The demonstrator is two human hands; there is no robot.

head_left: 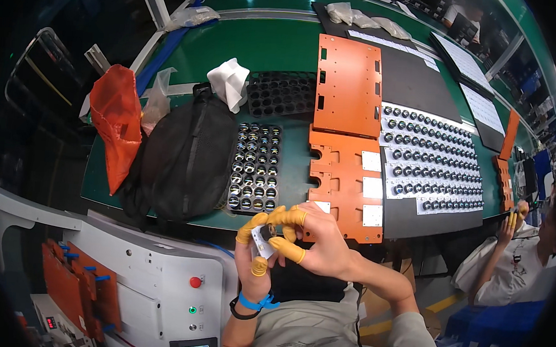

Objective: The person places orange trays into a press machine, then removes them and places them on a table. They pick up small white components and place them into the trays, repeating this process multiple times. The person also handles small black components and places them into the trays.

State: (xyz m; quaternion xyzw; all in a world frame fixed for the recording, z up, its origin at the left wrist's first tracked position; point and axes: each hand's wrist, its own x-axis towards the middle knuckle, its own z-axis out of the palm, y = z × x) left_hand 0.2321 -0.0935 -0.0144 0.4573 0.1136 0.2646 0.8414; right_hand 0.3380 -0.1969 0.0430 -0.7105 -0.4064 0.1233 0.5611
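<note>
Yellow finger cots cover the fingertips of both hands. My left hand [252, 275] is closed around a small white board [260, 242], which it holds tilted in front of my body. My right hand [323, 243] pinches a short black cylindrical part, like a lens, against that board with its thumb and fingers. Part of the lens is hidden by the fingers. Just beyond my hands, a clear tray [232, 207] holds rows of dark round lenses. An orange fixture plate [346, 206] with white boards on it lies beyond my right hand.
White boards bearing black lenses [435, 159] stand in rows on a dark mat at the right. An orange panel [349, 85], an empty black tray [281, 94], a black backpack [186, 161] and an orange bag [115, 122] share the bench. A white machine [190, 263] stands lower left; a co-worker [508, 264] sits right.
</note>
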